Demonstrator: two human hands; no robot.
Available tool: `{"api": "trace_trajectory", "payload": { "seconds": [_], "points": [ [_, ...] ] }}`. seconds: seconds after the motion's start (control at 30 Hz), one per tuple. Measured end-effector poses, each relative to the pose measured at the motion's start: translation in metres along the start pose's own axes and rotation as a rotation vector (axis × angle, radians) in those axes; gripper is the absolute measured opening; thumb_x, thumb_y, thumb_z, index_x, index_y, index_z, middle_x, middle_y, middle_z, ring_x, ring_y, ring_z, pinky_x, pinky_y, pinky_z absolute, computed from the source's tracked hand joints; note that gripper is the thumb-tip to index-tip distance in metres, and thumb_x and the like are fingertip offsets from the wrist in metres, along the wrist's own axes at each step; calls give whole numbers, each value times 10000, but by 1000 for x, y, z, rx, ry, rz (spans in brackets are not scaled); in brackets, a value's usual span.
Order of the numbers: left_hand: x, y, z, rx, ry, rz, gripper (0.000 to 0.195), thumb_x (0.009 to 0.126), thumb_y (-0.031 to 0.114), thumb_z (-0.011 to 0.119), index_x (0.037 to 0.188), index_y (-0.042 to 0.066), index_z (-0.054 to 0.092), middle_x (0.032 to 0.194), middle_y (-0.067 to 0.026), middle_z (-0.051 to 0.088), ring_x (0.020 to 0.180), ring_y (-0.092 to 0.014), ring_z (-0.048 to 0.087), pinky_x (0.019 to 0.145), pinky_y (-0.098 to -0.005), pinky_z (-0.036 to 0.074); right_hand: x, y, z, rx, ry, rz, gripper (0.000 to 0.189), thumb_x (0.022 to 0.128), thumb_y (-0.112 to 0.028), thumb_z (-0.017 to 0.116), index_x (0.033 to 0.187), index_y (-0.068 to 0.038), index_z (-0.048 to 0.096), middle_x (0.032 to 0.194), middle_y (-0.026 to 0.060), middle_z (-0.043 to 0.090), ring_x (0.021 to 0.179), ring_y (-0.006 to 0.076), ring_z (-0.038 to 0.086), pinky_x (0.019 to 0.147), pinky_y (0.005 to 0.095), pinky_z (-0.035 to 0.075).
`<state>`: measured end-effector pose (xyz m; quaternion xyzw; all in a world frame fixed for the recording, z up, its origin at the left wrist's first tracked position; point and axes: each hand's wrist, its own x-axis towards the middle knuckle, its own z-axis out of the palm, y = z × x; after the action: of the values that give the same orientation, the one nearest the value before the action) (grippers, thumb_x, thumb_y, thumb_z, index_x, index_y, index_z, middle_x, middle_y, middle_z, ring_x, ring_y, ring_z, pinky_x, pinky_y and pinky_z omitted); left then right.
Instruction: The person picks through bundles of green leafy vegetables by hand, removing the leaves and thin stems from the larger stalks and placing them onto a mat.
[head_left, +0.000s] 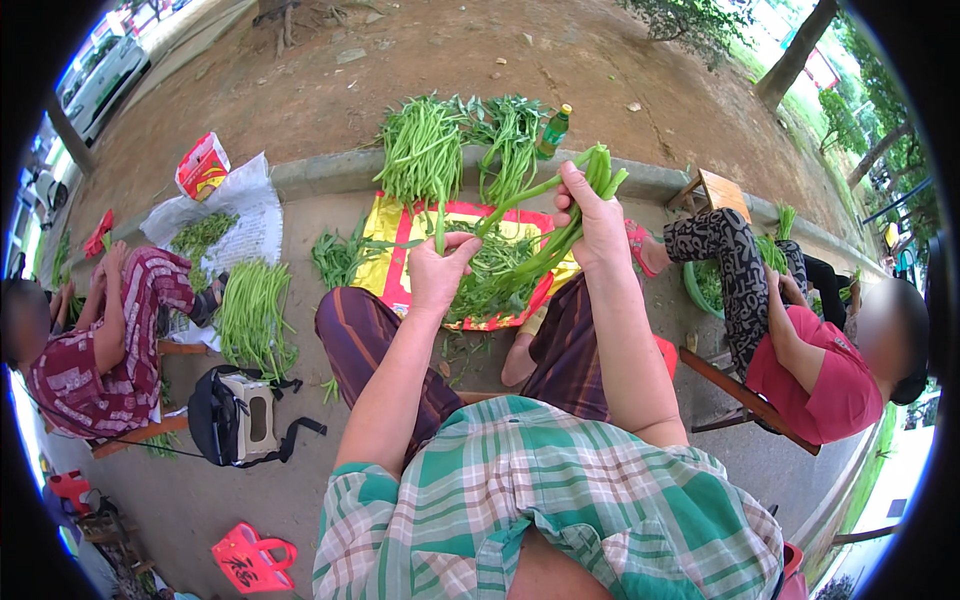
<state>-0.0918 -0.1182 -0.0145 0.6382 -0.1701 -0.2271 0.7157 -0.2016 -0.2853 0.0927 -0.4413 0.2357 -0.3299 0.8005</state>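
Note:
My right hand (590, 217) is closed around a bunch of long green leafy stems (551, 251), their cut ends pointing up and away from me. Between the thumb and fingers of my left hand (441, 270) is a single green stem piece (440, 217). Below both hands, a red and yellow plastic sheet (382, 255) lies on the ground between my knees, with loose leaves and stems (491, 262) on it. Beyond it, two piles of leafy stems (422, 150) (514, 142) rest on the concrete kerb.
A green bottle (554, 133) stands by the piles. Seated people (97, 352) (817, 360) handle greens on both sides. At left are another stem pile (255, 311), a white sheet (255, 217) and a black backpack (217, 416). A wooden stool (721, 193) stands at right.

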Motion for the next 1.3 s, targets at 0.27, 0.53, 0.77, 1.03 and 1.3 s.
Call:
{"api": "trace_trajectory", "payload": {
  "seconds": [0.27,0.53,0.77,1.03,1.3],
  "points": [
    [2,19,-12,20,-271,-109,141,828,117,759,924,19,727,756,-16,678,572,-71,586,501,-211,443,3,-6,-15,41,6,-5,218,894,-213,731,942,-70,574,800,12,548,648,81,520,483,211,421],
    [-1,23,-18,-19,-354,-239,112,805,102,740,879,19,719,721,-5,654,578,-70,574,533,-222,447,2,-3,-24,60,-15,29,214,902,-217,722,947,-72,572,807,7,541,654,76,518,488,212,420],
    [0,14,-12,-18,-244,-212,79,779,93,720,821,29,701,688,4,629,563,-65,546,515,-218,427,-2,1,-23,40,-26,46,217,909,-228,713,962,-69,575,804,4,534,656,74,514,489,208,419],
    [10,7,-26,-180,-251,-339,68,844,81,652,859,22,681,656,11,594,508,-29,470,425,-172,305,-4,-16,-18,119,-77,25,171,946,-229,662,962,-83,573,800,-7,538,642,58,502,498,192,422],
    [26,7,-57,-68,14,-204,165,820,146,740,930,28,706,830,-40,719,521,-23,503,445,-176,351,2,-54,-27,166,-49,-45,155,937,-232,673,934,-107,581,789,0,583,633,70,544,485,210,441]
  ]
}}
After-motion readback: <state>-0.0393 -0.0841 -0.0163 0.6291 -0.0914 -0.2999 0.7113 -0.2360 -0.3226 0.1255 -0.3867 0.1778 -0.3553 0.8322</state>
